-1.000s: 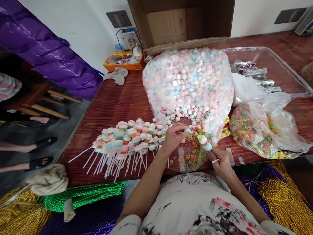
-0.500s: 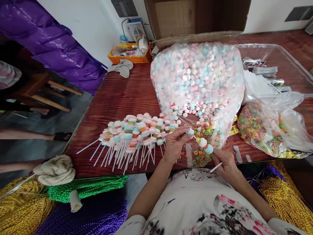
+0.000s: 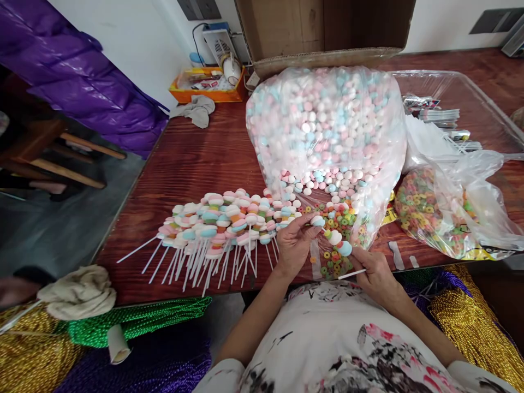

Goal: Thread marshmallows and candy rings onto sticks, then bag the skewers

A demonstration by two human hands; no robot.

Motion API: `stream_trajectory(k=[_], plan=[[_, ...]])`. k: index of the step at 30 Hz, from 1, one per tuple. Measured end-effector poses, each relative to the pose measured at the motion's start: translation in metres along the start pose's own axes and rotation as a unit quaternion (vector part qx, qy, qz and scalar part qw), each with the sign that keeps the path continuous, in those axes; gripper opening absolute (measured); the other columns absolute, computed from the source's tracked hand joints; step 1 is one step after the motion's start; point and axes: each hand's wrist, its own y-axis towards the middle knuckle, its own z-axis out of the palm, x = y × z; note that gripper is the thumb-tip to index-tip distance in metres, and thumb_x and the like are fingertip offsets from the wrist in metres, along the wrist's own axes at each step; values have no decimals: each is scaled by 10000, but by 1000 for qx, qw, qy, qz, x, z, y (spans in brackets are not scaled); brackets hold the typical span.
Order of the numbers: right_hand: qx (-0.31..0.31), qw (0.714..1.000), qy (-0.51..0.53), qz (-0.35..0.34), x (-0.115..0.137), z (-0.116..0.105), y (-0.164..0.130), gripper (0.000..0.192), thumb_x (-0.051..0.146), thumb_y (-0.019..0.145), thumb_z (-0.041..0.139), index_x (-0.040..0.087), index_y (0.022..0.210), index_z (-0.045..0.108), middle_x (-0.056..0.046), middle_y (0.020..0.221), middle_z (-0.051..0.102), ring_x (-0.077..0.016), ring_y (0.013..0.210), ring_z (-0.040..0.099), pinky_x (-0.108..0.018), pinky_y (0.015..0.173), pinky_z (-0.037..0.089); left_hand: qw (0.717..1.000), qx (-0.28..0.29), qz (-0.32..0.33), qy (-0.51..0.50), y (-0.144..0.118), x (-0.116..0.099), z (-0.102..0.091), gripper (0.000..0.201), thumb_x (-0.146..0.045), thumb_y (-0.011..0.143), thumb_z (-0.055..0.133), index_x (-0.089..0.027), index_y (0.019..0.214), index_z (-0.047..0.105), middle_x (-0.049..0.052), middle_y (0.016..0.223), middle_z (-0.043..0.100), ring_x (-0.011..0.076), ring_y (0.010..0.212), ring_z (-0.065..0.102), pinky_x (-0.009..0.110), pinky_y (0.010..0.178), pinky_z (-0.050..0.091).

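Observation:
My left hand (image 3: 295,245) pinches a small pale blue-and-white marshmallow (image 3: 317,221) at the upper end of a candy skewer. Yellow-green rings, a white marshmallow (image 3: 335,237) and a blue one (image 3: 345,249) are threaded along that skewer. My right hand (image 3: 375,274) is closed around its lower end. A bare white stick (image 3: 351,274) juts left from the same hand; whether it is a separate stick is hidden. Under the hands lie colourful cereal rings (image 3: 332,262). Left of them is a pile of finished-looking candy skewers (image 3: 216,221), white sticks towards me.
A large clear bag of pastel marshmallows (image 3: 323,120) lies open before a cardboard box (image 3: 286,33). On the right are a bag of cereal rings (image 3: 426,213) and a clear tray (image 3: 485,103). A cloth (image 3: 77,292) hangs at the table's left corner above bead strands (image 3: 139,322).
The bare stick at my right hand has swung to lie flatter, pointing left. Both hands keep hold of the skewer. The view has shifted slightly to the right.

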Motion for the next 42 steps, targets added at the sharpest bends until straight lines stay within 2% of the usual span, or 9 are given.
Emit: stream_trajectory(k=[8,12,16,20,23,26,30,38,42], plan=[[6,998,57,2,15,10,5,217,174,994,411,176,962,626,29,622,487,-121,539,403,-260,549,317,960,14,221,173,-2,-7,-5,254,-110,839,709,-237,1055,754,38,1049,791,192,951,755,346,880,618],[3,997,76,-7,20,20,13,217,188,1002,414,180,950,625,18,666,533,-120,577,422,-257,584,350,927,32,290,236,2,-9,-8,307,-68,873,630,-243,1108,721,45,1076,785,191,997,750,351,900,618],[16,990,140,13,24,22,22,250,213,1003,418,180,828,594,30,634,466,-108,566,385,-249,559,338,899,42,329,285,5,-7,-14,310,-73,887,577,-247,1099,722,56,1089,782,197,1026,742,359,915,614],[-9,981,190,43,24,16,32,313,284,1016,417,179,791,607,37,604,399,-97,541,325,-227,496,301,917,61,265,293,3,-7,-17,237,-169,906,582,-239,1052,755,78,1103,774,221,1054,730,382,957,597],[-16,989,144,13,20,12,36,289,278,1008,442,169,844,653,37,595,415,-95,536,329,-230,508,310,972,28,164,166,2,-14,-15,338,-255,914,630,-252,1247,688,74,1167,754,223,1061,723,383,968,588],[-29,995,89,-26,17,12,35,260,238,1000,441,162,1004,690,34,600,465,-99,516,358,-237,517,327,993,17,102,64,4,-22,-12,372,-292,938,621,-271,1308,657,60,1201,743,214,1103,706,362,993,568],[-38,996,51,-56,14,14,27,237,206,984,457,167,1006,689,16,626,528,-113,524,423,-249,526,346,987,40,123,97,1,-25,-6,231,-264,935,629,-250,1124,762,52,1157,764,206,1100,710,366,1035,545],[8,984,176,1,21,31,27,283,291,995,474,185,791,640,42,520,435,-109,443,371,-252,428,291,990,23,129,59,-12,-24,3,238,-297,963,585,-257,1137,742,70,1185,751,217,1091,716,414,999,583],[12,986,153,-59,36,35,40,224,269,998,481,191,960,688,15,600,543,-132,497,478,-256,490,395,992,-33,121,26,-10,-49,-5,216,-347,918,661,-251,1090,749,76,1176,747,229,1091,711,395,972,601]])
